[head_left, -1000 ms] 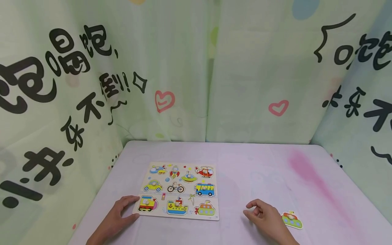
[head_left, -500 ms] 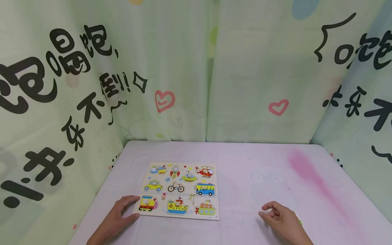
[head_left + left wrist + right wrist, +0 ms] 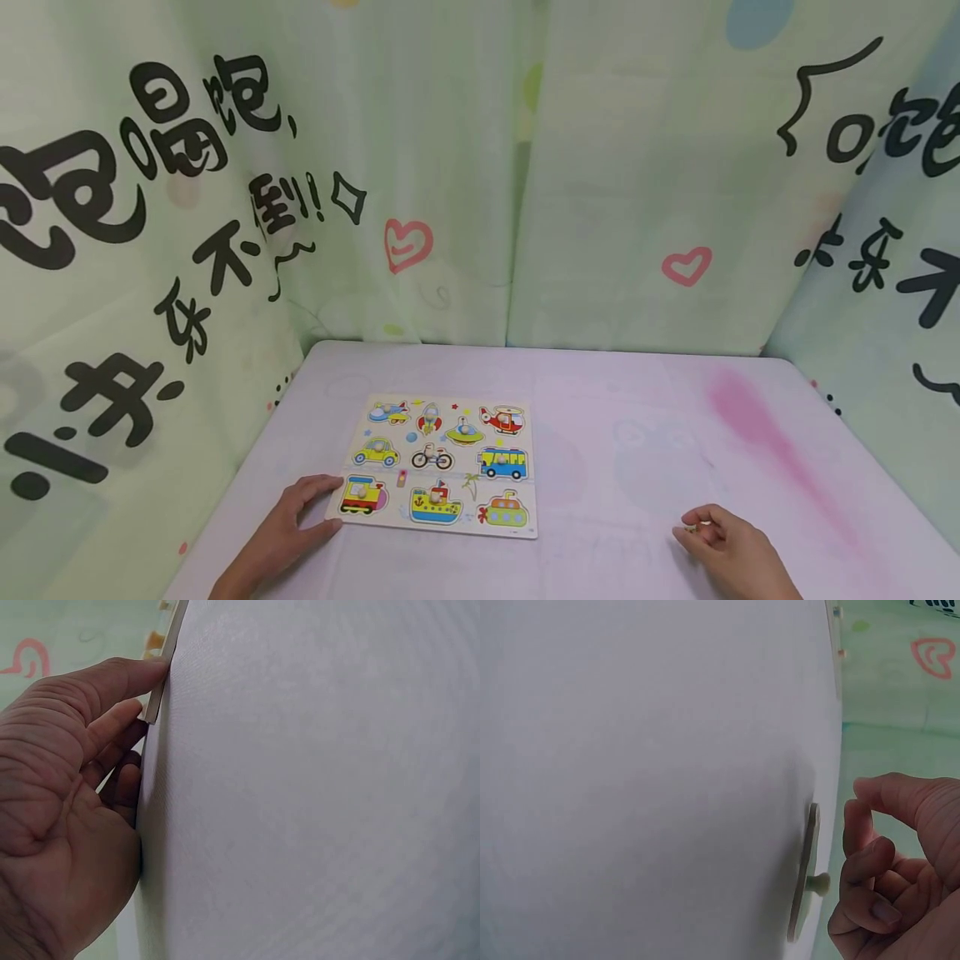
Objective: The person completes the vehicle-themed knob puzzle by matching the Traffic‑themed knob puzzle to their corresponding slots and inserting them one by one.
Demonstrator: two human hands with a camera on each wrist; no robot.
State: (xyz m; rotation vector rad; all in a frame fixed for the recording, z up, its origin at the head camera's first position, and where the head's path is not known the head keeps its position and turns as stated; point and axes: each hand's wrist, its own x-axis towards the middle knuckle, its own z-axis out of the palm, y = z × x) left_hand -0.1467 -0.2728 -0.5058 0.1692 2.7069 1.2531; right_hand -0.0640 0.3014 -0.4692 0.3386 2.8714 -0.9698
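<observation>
A wooden knob puzzle board (image 3: 397, 518) with printed vehicles lies left of centre in the head view. My left hand (image 3: 281, 533) holds its near left corner, thumb at the near edge and index finger at the left edge. My right hand (image 3: 738, 554) hovers low over the table at the right, thumb and index tips close together, other fingers loosely curled, holding nothing. Just below those fingers, the right wrist view shows a flat puzzle piece (image 3: 807, 859) on the table with its knob (image 3: 820, 883) up. In the head view my hand hides this piece.
On the board, the submarine spot (image 3: 504, 512) shows no knob, unlike the boat piece (image 3: 435, 504) beside it. A white-covered table (image 3: 615, 400) with a pink stain (image 3: 757, 433) spreads beneath. Printed curtains (image 3: 600, 208) close off the back and sides.
My right hand has moved right, over the green submarine piece that lay visible beside it a second ago. My left hand stays at the board's corner. The head view has tilted slightly.
</observation>
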